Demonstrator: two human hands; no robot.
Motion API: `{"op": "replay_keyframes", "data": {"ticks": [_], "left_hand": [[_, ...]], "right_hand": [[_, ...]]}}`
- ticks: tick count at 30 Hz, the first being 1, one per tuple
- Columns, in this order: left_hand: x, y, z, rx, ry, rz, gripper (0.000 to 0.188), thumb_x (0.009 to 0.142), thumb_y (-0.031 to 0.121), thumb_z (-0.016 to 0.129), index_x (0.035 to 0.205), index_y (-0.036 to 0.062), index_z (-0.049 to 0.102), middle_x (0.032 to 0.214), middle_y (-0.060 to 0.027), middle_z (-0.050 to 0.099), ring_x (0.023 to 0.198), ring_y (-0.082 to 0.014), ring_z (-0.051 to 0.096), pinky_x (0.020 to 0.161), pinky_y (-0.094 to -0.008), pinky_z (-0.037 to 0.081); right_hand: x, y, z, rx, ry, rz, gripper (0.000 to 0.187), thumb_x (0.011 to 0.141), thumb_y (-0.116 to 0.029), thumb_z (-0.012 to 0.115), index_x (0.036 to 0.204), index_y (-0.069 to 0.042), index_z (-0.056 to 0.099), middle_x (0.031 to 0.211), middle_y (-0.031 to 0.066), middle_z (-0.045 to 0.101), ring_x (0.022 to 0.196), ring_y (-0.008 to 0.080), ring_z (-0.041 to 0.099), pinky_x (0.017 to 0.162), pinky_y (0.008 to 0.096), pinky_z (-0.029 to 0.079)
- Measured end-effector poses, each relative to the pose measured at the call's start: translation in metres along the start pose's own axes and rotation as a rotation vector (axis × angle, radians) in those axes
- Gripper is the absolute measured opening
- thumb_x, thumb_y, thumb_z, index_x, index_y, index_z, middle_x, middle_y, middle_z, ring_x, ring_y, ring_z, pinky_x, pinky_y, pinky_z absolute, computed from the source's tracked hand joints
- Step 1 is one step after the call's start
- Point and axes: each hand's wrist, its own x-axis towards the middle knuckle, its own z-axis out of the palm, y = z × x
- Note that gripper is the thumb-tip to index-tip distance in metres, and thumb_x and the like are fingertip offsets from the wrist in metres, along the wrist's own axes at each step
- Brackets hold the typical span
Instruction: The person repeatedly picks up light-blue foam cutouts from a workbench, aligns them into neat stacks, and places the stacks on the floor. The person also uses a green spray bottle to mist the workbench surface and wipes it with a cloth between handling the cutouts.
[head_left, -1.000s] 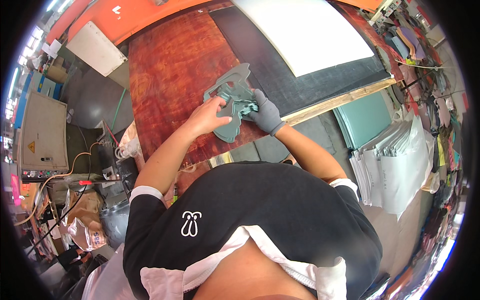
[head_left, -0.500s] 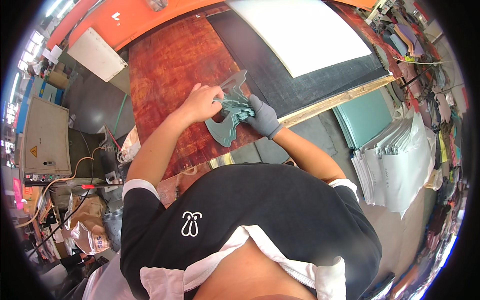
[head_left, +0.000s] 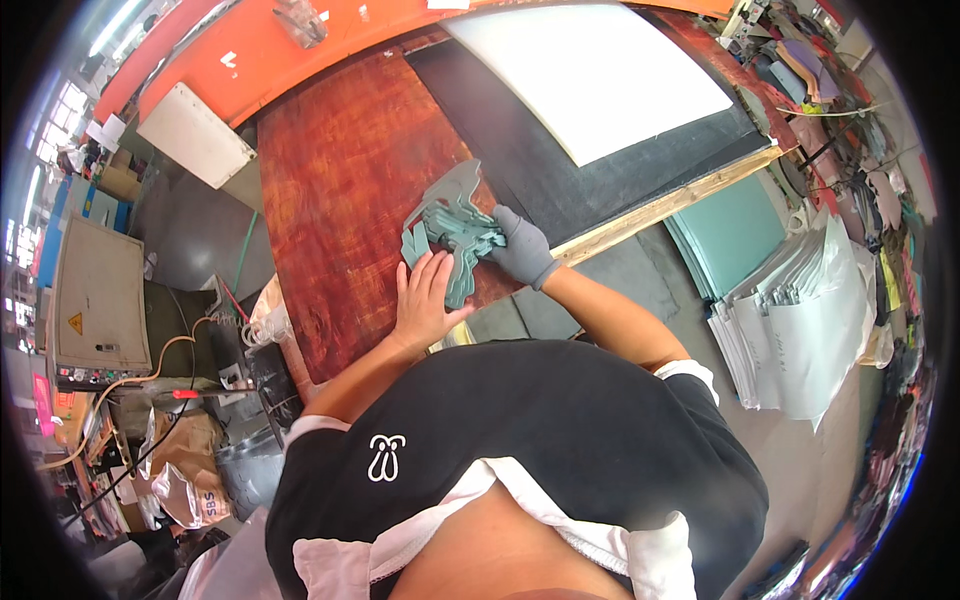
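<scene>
A loose bundle of grey-green cut-out sheet pieces [head_left: 458, 225] with wavy edges sits over the near right part of the reddish-brown board [head_left: 340, 180]. The pieces fan out unevenly, one large piece sticking up at the far side. My right hand [head_left: 524, 248], in a grey glove, grips the bundle at its right end, fingers closed round the edges. My bare left hand [head_left: 428, 300] lies against the near left side of the bundle, its fingers stretched out. The thumb points right, just below the nearest piece.
A white sheet [head_left: 600, 80] rests on a black mat [head_left: 520, 170] to the right, bordered by a wooden edge [head_left: 660, 205]. An orange machine beam [head_left: 270, 60] spans the back. Green sheets [head_left: 730, 235] and white sheets [head_left: 800, 330] stand at right; a grey electrical cabinet [head_left: 95, 290] at left.
My left hand has moved from the far left side of the bundle down to its near side, its fingers now straighter. The pieces have turned and shifted slightly; my right hand keeps its grip.
</scene>
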Motion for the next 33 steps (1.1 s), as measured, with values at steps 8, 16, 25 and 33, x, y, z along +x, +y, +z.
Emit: {"op": "replay_keyframes", "data": {"ticks": [8,16,25,33], "left_hand": [[0.032,-0.048,-0.033,-0.814,0.073,-0.295,0.048,0.064,0.003,0.064,0.112,0.0025,0.054,0.104,-0.0142,0.06,0.094,-0.0272,0.059,0.083,-0.0331,0.046],[0.072,-0.071,-0.026,-1.219,-0.367,-0.333,0.097,0.049,0.002,0.074,0.135,0.007,0.03,0.129,-0.0103,0.04,0.12,-0.0236,0.04,0.1,-0.0361,0.034],[0.089,-0.085,-0.019,-1.263,-0.61,-0.367,0.099,0.046,0.006,0.08,0.133,0.0052,0.03,0.12,-0.0058,0.046,0.115,-0.0203,0.045,0.099,-0.034,0.034],[0.087,-0.085,-0.012,-1.313,-0.565,-0.332,0.109,0.043,0.009,0.082,0.136,0.0055,0.025,0.124,-0.0069,0.044,0.115,-0.023,0.044,0.1,-0.0361,0.034]], "right_hand": [[0.0,-0.02,-0.031,-0.12,-0.201,-0.194,0.024,0.074,-0.03,0.063,0.091,-0.014,0.055,0.083,0.0074,0.06,0.079,0.0297,0.059,0.067,0.0403,0.047],[-0.008,-0.016,-0.042,-0.095,-0.338,-0.145,0.028,0.073,-0.022,0.065,0.095,-0.011,0.05,0.088,0.0113,0.056,0.083,0.0318,0.055,0.069,0.0405,0.044],[-0.015,-0.018,-0.041,-0.049,-0.327,-0.17,0.032,0.072,-0.021,0.065,0.096,-0.01,0.048,0.088,0.0127,0.056,0.086,0.0338,0.055,0.072,0.0415,0.043],[-0.022,-0.014,-0.038,-0.015,-0.319,-0.082,0.036,0.069,-0.02,0.066,0.097,-0.009,0.048,0.09,0.0146,0.057,0.087,0.036,0.055,0.073,0.0429,0.043]]}}
